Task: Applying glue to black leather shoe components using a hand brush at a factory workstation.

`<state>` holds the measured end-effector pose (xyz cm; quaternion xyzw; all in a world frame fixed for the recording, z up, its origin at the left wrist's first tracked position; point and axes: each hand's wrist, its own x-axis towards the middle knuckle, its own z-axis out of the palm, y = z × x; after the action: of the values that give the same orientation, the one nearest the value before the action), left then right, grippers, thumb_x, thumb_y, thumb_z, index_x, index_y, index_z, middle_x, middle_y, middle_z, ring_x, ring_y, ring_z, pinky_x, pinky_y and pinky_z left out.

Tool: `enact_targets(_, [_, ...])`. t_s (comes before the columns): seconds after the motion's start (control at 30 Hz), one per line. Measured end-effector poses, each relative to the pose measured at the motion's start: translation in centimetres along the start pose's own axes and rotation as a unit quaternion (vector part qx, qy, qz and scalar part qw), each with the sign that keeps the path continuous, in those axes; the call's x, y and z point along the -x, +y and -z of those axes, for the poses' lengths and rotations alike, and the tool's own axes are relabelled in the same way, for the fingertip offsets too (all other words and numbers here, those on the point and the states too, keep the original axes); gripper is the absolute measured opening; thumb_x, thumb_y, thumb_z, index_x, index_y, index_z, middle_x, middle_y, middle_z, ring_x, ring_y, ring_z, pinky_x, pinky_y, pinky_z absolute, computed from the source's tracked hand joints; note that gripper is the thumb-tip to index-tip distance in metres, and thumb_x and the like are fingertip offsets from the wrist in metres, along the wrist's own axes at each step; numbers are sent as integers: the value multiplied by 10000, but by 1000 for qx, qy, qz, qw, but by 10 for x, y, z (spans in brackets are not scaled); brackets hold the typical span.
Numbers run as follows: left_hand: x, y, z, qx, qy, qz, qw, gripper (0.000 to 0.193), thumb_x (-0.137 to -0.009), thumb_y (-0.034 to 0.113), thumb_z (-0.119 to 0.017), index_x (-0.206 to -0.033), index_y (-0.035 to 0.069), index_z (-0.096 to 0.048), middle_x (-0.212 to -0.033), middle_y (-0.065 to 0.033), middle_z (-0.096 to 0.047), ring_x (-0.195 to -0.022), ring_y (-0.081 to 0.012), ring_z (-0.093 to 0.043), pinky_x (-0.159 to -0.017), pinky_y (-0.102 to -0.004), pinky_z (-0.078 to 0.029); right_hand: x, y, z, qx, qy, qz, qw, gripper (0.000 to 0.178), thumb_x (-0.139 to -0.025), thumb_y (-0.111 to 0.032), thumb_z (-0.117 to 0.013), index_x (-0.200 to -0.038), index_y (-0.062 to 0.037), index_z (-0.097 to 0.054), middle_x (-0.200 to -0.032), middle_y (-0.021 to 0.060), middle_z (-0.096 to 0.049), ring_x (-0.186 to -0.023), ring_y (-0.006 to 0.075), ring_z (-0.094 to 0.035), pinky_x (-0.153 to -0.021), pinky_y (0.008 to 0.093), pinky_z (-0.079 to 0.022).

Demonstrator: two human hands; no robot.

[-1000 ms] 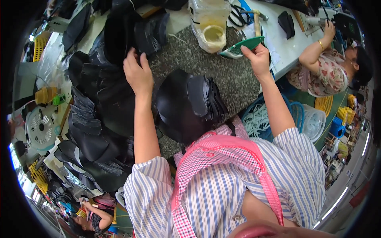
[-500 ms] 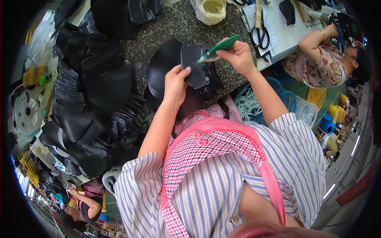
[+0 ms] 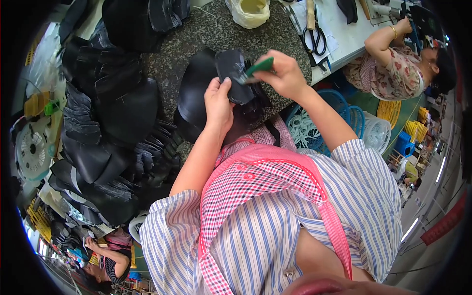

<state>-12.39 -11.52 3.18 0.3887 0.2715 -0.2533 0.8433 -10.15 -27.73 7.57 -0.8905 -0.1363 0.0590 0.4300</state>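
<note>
My left hand [image 3: 219, 104] is closed on the lower left edge of a small black leather piece [image 3: 227, 66] with rounded corners, thumb on top. Whitish smears show on that piece's right side. My right hand [image 3: 285, 76] grips a green-handled brush [image 3: 259, 67], its tip down at the smeared side; motion blurs the tip. Beneath lies a large, smooth black leather piece [image 3: 191, 96], with more dark pieces stacked under my hands, partly hidden.
Heaps of black leather pieces [image 3: 128, 110] cover the left side of the speckled stone tabletop [image 3: 196, 34]. A plastic-wrapped pot [image 3: 250, 14] stands at the far edge. Black-handled scissors [image 3: 314, 39] lie right. Blue baskets [image 3: 327, 105] sit below; a co-worker [image 3: 386, 69] is at right.
My right hand has moved slightly left and down with the brush, whose handle shows at a different angle. Whitish smears on the small leather piece have spread. The whole view has shifted a little.
</note>
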Motion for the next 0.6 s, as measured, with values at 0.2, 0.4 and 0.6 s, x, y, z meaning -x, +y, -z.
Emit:
enact_targets(0.2, [0, -6, -1, 25, -24, 1, 999, 149, -837, 100, -386, -949, 19, -442, -889, -65, -547, -767, -137, -556, -666, -283, -476, 5, -9, 10, -148, 89, -75, 982, 98, -652, -51, -599, -749, -35, -588, -646, 54, -520, -578, 177, -511, -530, 260, -392])
enact_targets(0.4, [1, -6, 5, 59, 12, 8, 998, 97, -831, 87, -397, -887, 24, -443, -832, -54, -541, -705, -123, -550, -615, -262, -478, 27, -1, 17, -28, -53, -57, 997, 114, -635, -44, -615, -746, -57, -597, -640, 45, -508, -596, 183, -504, -562, 255, -391])
enact_targets(0.6, [-4, -4, 2, -30, -14, 28, 999, 100, -822, 94, -416, -869, 24, -469, -783, -33, -541, -648, -93, -540, -575, -239, -475, -28, 39, 8, 116, 89, 85, 986, 126, -630, -72, -627, -748, -112, -608, -659, 39, -516, -635, 185, -508, -547, 266, -405])
